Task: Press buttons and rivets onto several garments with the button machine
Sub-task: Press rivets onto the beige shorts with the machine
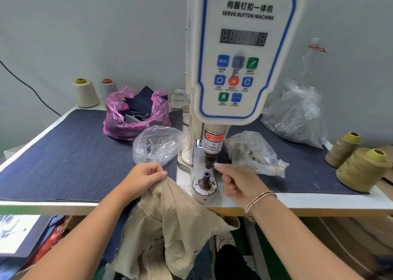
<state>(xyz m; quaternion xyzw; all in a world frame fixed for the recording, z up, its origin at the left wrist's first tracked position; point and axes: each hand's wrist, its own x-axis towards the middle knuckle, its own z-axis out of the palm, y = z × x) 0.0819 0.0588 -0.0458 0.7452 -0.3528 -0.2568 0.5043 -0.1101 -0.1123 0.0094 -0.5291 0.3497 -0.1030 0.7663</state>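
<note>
The white servo button machine stands at the table's middle, its dark upper punch above the lower die post. My left hand grips the edge of a beige garment that hangs over the table's front edge, just left of the die. My right hand reaches to the upper punch with its thumb and forefinger at the punch's tip; whether it holds a small part I cannot see. Clear bags of metal buttons lie left and right of the machine.
A pink bag of dark denim scraps sits behind the left bag. A large clear bag lies at the back right. Thread cones stand at the back left and right. Blue denim cloth covers the table.
</note>
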